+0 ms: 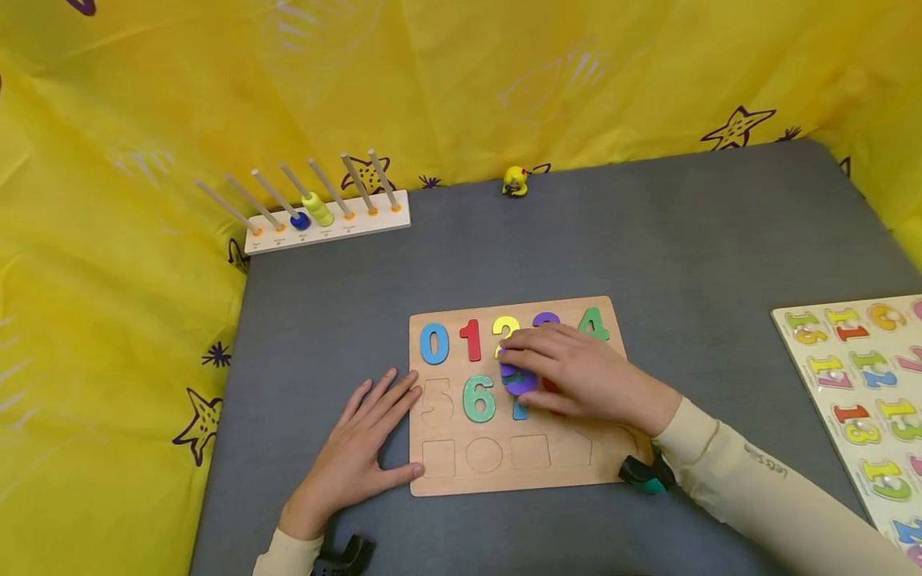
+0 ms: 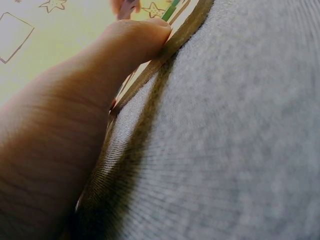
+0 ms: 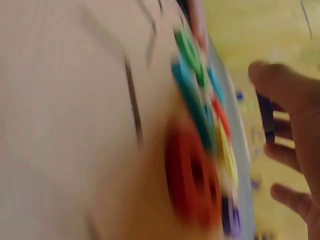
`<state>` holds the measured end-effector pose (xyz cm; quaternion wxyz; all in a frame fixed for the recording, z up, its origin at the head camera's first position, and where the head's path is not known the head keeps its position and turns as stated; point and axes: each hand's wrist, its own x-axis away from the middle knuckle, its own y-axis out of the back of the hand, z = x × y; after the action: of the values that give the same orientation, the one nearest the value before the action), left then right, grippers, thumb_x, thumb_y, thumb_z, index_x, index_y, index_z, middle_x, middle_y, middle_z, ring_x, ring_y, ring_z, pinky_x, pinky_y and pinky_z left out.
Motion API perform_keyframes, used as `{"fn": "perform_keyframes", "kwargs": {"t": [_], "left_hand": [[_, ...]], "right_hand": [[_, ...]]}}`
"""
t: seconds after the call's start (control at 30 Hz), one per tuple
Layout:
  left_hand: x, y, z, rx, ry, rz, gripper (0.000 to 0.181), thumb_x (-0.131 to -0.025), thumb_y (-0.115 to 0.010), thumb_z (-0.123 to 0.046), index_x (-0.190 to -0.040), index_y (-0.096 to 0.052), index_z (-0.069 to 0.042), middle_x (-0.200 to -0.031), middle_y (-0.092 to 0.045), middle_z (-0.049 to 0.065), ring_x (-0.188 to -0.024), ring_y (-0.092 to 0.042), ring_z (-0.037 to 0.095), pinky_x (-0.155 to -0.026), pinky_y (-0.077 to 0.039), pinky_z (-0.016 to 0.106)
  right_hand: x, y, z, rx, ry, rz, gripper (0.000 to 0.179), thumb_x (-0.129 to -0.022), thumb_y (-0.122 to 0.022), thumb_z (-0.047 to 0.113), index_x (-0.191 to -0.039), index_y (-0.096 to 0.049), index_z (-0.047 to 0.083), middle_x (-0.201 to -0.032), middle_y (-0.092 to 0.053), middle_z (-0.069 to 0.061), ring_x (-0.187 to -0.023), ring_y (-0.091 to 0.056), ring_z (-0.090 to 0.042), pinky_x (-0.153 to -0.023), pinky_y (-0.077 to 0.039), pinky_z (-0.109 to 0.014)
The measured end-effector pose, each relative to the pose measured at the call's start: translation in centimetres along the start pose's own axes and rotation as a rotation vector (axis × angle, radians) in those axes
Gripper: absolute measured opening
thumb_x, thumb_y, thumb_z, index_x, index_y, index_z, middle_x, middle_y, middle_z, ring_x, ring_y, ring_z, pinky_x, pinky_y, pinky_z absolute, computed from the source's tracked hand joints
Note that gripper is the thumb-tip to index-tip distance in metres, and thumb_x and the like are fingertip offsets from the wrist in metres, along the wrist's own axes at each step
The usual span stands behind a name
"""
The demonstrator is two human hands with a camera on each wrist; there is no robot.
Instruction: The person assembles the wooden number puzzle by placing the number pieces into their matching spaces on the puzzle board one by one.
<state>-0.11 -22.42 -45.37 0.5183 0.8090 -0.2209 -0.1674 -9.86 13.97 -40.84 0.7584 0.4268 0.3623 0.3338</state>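
Observation:
A wooden number puzzle board (image 1: 461, 486) lies on the grey table. My right hand (image 1: 594, 372) is above it, pinching a purple number piece (image 1: 520, 386) between thumb and fingers; its shape looks like a 5 but is partly covered. In the right wrist view this piece (image 3: 266, 117) appears edge-on, clear of the board. My left hand (image 1: 353, 456) lies along the board's left edge, fingers spread, with fingertips and thumb touching it. A blue 0 (image 1: 434, 344), red 1 (image 1: 471, 340) and green 6 (image 1: 479, 398) sit beside a bare 5-shaped recess (image 1: 436, 400).
A pegged counting stand (image 1: 374, 216) with blue and yellow-green beads stands at the back left. Near the back edge sits a small yellow figure (image 1: 515, 182). Another number board (image 1: 821, 368) lies at the right. Yellow patterned cloth (image 1: 461, 88) hangs behind.

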Motion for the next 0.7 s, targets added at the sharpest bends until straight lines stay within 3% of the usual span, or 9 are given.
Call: {"fn": "perform_keyframes", "kwargs": {"t": [0.1,0.3,0.7], "left_hand": [[0.1,0.1,0.0,0.001,-0.007,-0.007,0.1,-0.083,-0.068,-0.07,-0.162,-0.031,-0.019,-0.168,-0.022,-0.003,-0.154,-0.016,0.028,-0.122,-0.005,0.05],[0.1,0.3,0.2,0.003,-0.018,-0.006,0.1,-0.084,-0.067,-0.07,-0.162,-0.03,-0.018,-0.168,-0.022,-0.002,-0.154,-0.016,0.029,-0.122,-0.005,0.051],[0.0,0.4,0.3,0.015,-0.018,-0.007,0.107,-0.083,-0.068,-0.07,-0.163,-0.024,-0.015,-0.169,-0.018,0.0,-0.154,-0.015,0.027,-0.123,-0.005,0.049]], "right_hand": [[-1.6,-1.3,2.0,0.026,0.029,0.012,0.055,-0.094,-0.071,0.042,-0.141,-0.061,0.015,-0.143,-0.057,-0.001,-0.136,-0.047,-0.019,-0.114,-0.035,-0.047],[-3.9,-3.7,4.8,0.102,-0.002,0.076,0.055,-0.098,-0.064,0.048,-0.142,-0.06,0.017,-0.143,-0.058,0.0,-0.138,-0.047,-0.02,-0.117,-0.031,-0.047],[-6.5,-6.4,7.0,0.189,-0.08,0.137,0.057,-0.097,-0.061,0.053,-0.144,-0.059,0.02,-0.144,-0.056,0.001,-0.139,-0.043,-0.023,-0.118,-0.028,-0.052]]}}
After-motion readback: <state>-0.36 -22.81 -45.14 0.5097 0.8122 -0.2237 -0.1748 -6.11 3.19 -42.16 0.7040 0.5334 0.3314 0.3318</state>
